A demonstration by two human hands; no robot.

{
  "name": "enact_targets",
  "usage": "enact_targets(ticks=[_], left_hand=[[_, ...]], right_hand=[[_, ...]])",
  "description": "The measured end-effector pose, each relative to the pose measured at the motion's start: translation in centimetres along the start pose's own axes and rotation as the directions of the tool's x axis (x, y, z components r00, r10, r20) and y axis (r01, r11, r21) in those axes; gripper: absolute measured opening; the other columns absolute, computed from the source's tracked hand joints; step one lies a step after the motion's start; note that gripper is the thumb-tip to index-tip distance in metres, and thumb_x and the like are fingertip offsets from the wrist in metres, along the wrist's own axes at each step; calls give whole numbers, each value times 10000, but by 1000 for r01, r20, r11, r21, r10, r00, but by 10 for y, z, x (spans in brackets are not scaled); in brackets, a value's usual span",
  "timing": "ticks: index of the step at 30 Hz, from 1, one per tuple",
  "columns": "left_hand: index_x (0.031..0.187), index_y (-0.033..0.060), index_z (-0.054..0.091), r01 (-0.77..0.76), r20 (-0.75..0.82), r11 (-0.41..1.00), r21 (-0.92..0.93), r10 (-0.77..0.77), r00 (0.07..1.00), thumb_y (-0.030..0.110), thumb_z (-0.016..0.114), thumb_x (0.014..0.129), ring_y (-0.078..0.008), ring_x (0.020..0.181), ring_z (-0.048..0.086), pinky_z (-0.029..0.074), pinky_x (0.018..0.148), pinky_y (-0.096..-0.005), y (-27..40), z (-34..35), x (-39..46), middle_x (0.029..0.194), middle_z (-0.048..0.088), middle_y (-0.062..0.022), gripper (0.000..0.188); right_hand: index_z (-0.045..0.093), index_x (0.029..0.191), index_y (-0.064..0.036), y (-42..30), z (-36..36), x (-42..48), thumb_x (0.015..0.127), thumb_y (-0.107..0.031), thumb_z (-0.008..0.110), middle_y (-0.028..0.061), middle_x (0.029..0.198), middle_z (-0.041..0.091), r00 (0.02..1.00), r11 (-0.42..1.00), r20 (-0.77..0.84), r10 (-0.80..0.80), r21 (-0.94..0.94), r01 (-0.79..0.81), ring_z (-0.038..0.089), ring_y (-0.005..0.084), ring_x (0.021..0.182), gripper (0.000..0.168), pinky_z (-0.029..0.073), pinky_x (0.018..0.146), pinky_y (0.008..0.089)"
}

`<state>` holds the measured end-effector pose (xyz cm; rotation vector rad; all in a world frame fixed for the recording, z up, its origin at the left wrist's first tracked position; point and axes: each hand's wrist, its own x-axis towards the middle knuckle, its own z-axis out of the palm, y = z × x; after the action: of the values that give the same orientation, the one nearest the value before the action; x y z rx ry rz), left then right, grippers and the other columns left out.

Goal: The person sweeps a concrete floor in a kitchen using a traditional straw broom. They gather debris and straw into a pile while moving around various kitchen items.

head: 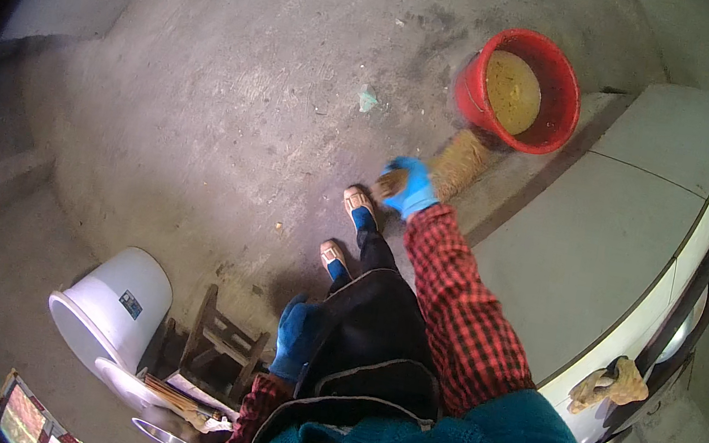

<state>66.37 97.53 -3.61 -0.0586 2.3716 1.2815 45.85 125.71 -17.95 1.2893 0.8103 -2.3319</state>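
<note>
My right hand, in a blue glove, reaches forward past my shoes and is closed around a small brown lump, perhaps a rag; motion blurs both. Just beyond it lies a tan, rough-textured bundle, beside the low grey ledge. A red plastic bucket stands past that bundle, partly filled with cloudy yellowish liquid. My left hand, gloved in blue too, hangs at the side of my dark apron; its fingers are partly hidden against the cloth.
On the left a white plastic tub lies tipped, near a small wooden stool and a metal basin. A grey-topped counter runs along the right, with a brown cloth at its edge. Small litter dots the concrete floor.
</note>
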Motion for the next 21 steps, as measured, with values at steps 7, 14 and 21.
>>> enact_targets(ticks=[7,14,21], left_hand=[[849,33,589,-76,-42,981,181,85,995,85,698,715,-369,911,568,435,888,-434,24,-20,24,867,614,-158,180],[904,19,595,322,-12,843,-431,-362,932,81,713,698,-366,986,551,422,910,-413,30,-13,33,1004,597,-191,245],[928,6,584,40,5,995,94,-40,999,76,710,705,-357,1012,548,418,918,-407,9,0,27,1076,561,-231,265]], right_hand=[[573,791,-131,5,60,-142,817,-305,608,11,601,533,958,958,18,285,7,-285,503,118,474,179,413,426,237],[501,737,-153,-16,19,-172,841,-225,582,-14,567,507,976,967,52,213,134,-218,498,130,459,150,414,415,251],[509,756,-130,-24,-3,-54,829,-236,595,-5,573,484,993,977,-31,116,181,-109,481,124,460,154,418,424,252]])
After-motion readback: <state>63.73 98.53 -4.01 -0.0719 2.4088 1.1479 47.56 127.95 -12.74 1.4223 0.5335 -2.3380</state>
